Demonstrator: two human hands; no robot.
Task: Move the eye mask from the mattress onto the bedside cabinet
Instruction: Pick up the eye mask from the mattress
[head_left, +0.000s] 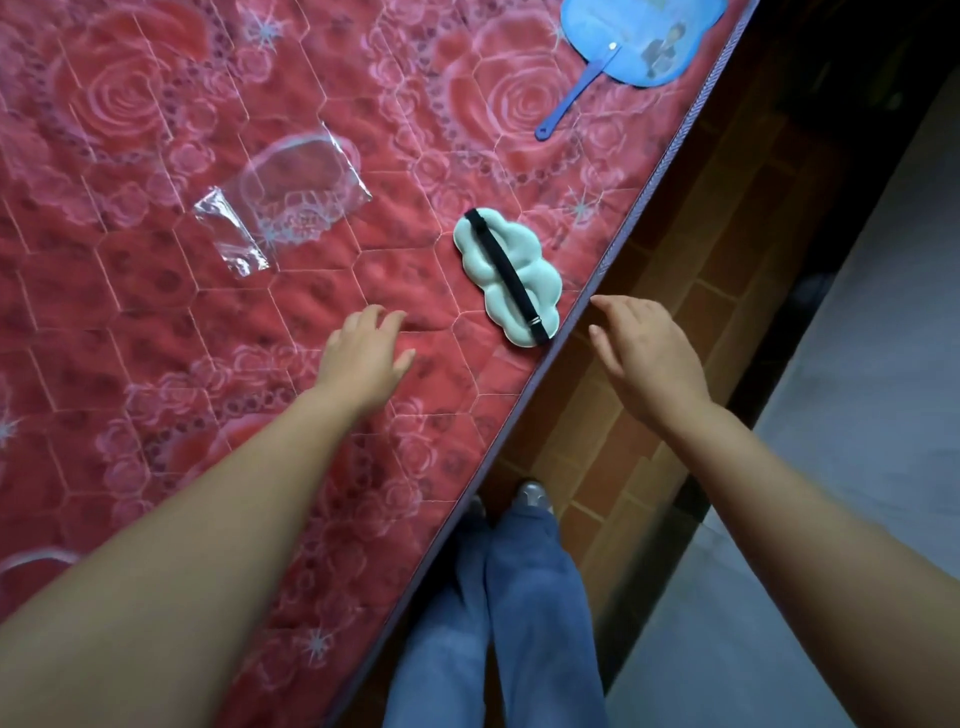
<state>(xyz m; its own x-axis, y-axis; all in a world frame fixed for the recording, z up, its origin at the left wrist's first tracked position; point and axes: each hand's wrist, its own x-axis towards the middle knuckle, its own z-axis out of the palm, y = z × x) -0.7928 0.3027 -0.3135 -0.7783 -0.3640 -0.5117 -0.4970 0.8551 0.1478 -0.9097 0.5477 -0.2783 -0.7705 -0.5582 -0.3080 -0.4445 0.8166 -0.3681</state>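
A pale green, cloud-shaped eye mask (524, 278) with a black elastic strap lies on the red rose-patterned mattress (156, 338), close to its right edge. My left hand (366, 353) rests fingers-down on the mattress to the left of the mask, a short gap away, holding nothing. My right hand (647, 348) hovers just past the mattress edge, to the right of the mask, fingers spread and empty. No bedside cabinet can be made out.
A clear plastic bag (283, 200) lies on the mattress at upper left. A blue hand fan (631, 49) lies at the top near the edge. Brick-patterned floor (670, 291) runs along the mattress; a grey surface (831, 467) is at right. My legs stand below.
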